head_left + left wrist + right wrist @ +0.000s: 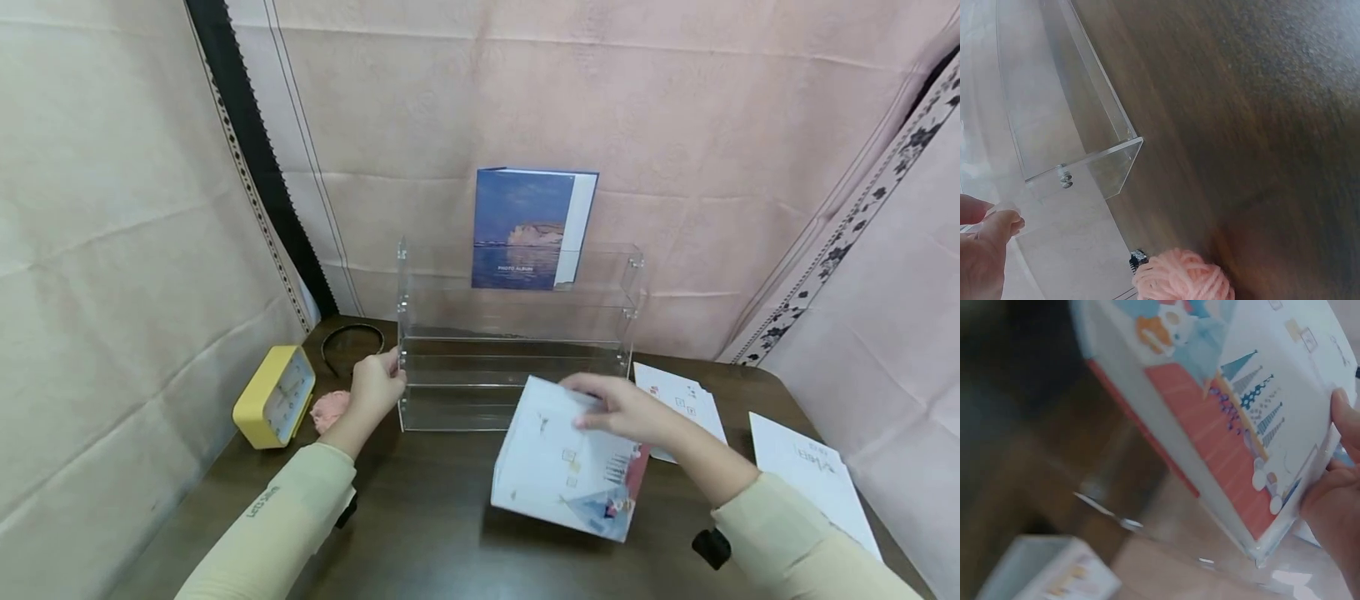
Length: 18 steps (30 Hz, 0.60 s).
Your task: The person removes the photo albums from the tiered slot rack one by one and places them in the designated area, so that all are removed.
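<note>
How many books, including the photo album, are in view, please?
4: the photo album standing in the clear rack, a white book in the right hand, a second white book right of the rack, and a third white book farther right. More may be hidden beneath them.

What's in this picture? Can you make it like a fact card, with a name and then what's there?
Left fingers: pinching the side of a clear rack
Right fingers: holding a white picture-covered book
In the rack: blue photo album, standing
Left of the rack: yellow clock, pink yarn, dark loop
Right of the rack: white printed items, in two spots
Table: dark brown
</note>
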{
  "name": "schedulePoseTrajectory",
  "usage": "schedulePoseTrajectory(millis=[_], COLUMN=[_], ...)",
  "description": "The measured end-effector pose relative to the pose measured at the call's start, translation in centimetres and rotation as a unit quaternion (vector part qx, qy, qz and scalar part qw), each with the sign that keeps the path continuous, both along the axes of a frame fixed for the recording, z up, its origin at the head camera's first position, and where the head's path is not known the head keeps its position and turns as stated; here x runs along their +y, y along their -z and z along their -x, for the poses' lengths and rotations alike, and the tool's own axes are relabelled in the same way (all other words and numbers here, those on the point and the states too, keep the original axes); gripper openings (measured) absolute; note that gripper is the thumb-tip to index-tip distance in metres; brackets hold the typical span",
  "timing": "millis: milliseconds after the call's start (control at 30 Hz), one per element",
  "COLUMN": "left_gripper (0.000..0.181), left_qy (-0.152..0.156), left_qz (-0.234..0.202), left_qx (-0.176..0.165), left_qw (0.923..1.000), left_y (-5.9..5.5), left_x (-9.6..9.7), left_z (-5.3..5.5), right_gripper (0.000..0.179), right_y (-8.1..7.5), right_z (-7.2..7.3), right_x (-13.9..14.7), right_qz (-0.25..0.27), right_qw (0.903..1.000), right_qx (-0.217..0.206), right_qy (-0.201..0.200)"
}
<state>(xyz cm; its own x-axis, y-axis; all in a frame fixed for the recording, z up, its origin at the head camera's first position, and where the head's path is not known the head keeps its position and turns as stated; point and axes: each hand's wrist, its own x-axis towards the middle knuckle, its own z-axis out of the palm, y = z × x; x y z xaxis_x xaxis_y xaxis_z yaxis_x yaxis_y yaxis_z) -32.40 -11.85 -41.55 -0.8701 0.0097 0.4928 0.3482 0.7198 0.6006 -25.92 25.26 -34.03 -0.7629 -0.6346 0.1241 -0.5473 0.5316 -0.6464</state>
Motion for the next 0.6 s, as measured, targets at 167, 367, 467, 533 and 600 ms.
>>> schedulePoseTrajectory(millis=[167,367,467,533,600], left_gripper=[0.031,0.037,0.035,0.034,0.031], left_qy=[0.002,0.003,0.001,-0.001,-0.002], left_qz=[-0.007,-0.016,-0.017,-0.015,-0.012], left_qx=[-0.015,-0.014,-0.016,-0.012,-0.004], left_qw=[0.9999,0.9998,0.9997,0.9998,0.9999], left_y=[-0.2,-0.1,0.2,0.3,0.3], left_x=[0.0,0.1,0.1,0.1,0.1], left_z=[0.0,-0.2,-0.3,-0.3,-0.3], right_gripper=[0.038,0.04,0.043,0.046,0.049], right_y=[3.9,6.2,7.1,7.6,8.1], right_z=[1.1,2.1,2.3,2.2,2.2], right_x=[0.6,0.9,0.9,0.9,0.9], right_qz=[-0.039,-0.057,-0.067,-0.076,-0.09], right_qw=[0.9965,0.9938,0.9934,0.9924,0.991], right_qx=[-0.072,-0.095,-0.09,-0.086,-0.079], right_qy=[-0.015,0.003,0.026,0.043,0.06])
